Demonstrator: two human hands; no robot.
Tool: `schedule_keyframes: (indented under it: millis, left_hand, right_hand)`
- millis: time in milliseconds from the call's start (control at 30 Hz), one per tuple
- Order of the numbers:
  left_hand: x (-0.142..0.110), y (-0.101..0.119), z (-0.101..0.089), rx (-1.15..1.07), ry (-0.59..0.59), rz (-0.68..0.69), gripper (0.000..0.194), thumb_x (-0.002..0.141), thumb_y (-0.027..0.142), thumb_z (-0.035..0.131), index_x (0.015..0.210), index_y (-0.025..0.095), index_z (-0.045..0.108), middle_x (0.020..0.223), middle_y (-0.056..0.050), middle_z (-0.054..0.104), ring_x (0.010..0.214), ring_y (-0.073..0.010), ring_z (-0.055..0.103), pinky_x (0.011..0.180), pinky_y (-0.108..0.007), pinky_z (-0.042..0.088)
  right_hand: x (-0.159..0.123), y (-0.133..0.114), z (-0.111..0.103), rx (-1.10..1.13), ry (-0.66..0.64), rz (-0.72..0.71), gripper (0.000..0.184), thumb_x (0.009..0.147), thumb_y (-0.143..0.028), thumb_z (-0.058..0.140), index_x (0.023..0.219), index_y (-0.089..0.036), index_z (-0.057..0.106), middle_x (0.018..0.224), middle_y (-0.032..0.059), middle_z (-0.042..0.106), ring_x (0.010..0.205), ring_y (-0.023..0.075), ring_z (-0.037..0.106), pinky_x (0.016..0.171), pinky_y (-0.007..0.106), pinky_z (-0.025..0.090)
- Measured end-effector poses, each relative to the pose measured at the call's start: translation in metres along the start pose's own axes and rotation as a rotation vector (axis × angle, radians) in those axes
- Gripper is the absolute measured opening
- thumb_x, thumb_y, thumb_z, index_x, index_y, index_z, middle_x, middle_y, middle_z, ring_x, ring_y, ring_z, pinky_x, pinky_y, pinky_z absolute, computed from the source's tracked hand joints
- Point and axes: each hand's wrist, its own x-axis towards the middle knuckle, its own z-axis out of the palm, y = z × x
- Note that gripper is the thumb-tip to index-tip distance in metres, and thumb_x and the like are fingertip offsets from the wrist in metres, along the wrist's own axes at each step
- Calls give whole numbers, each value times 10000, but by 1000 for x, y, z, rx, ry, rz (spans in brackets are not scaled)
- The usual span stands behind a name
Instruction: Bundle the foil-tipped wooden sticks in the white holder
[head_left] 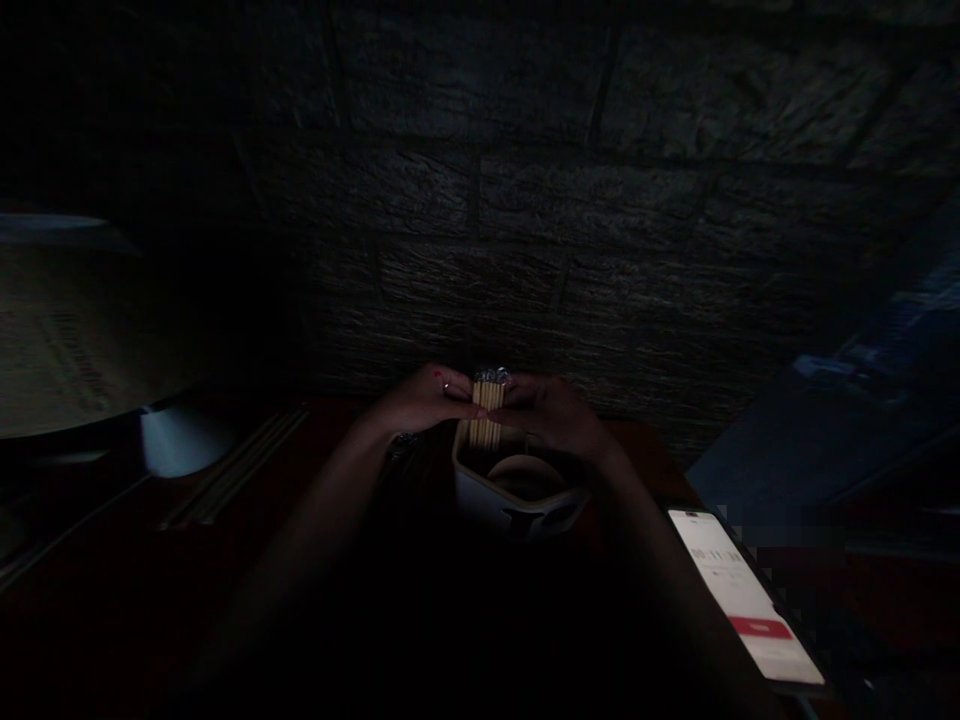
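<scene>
Both hands meet above a light, angular container (pixel 487 505) that stands on the dark table. Between them they grip an upright bundle of thin, pale wooden sticks (pixel 486 430), with shiny tips at the top. My left hand (pixel 424 400) is closed on the bundle's left side, its thumb across the front. From the right, my right hand (pixel 551 410) presses thumb and fingers against the same bundle. The sticks' lower ends reach down to the container's back part. A round rim (pixel 529 465) shows inside the container; the rest of its inside is too dark to make out.
A lit phone (pixel 742 595) lies at the right. Several long thin rods (pixel 240 465) lie on the table at left, near a pale cone-shaped thing (pixel 180 440) and a large printed tan object (pixel 75 330). A brick-patterned wall (pixel 480 200) rises behind.
</scene>
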Motion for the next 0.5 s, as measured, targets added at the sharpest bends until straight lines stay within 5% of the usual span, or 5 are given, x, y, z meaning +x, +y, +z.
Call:
schedule_keyframes:
  millis: [500]
  left_hand:
    - [1,-7,-2,-90,-72,11,260,701,271,749,910,119,718,905,-68,748,859,-204,686,771,-292,500]
  right_hand:
    - [-4,-1,-8,100,-68,13,230,762,-331,706,922,-166,716,885,32,736,766,152,655,675,258,464]
